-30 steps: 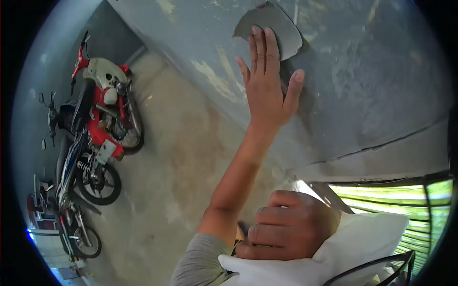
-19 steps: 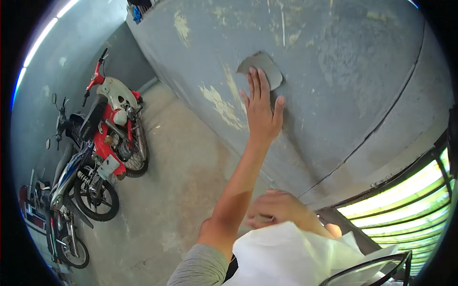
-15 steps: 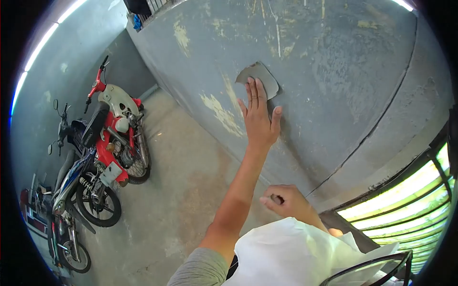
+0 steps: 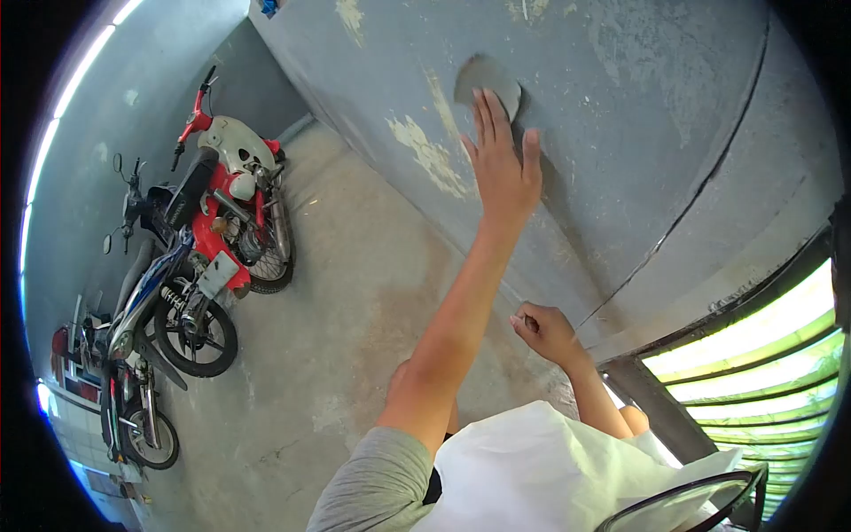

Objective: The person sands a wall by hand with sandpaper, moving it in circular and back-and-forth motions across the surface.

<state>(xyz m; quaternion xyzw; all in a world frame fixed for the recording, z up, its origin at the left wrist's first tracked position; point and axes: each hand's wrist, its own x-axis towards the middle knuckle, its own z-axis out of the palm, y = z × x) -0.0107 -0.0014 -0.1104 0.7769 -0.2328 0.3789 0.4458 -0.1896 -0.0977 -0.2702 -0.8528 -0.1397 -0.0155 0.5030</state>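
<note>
My left hand (image 4: 508,177) lies flat against the grey wall, fingers stretched out and thumb apart. Its fingertips press on a thin grey-brown sheet (image 4: 483,75), whose upper part shows beyond them and looks slightly blurred. Pale, scraped patches (image 4: 428,157) mark the wall to the left of this hand. Lower down and to the right, my right hand (image 4: 547,333) is held in a curled fist near the foot of the wall. A dark spot shows inside its curled fingers; what it holds, if anything, is hidden.
Parked motorcycles, one red and white (image 4: 213,222) and one blue (image 4: 133,310), stand at the left on the concrete floor (image 4: 355,293). A long crack (image 4: 678,222) runs down the wall. A barred opening (image 4: 753,372) is at the lower right, and white cloth (image 4: 541,470) covers the bottom.
The whole view has shifted, so wall and motorcycles sit higher and further right. My left hand and the sheet have moved slightly on the wall. More of my right forearm shows.
</note>
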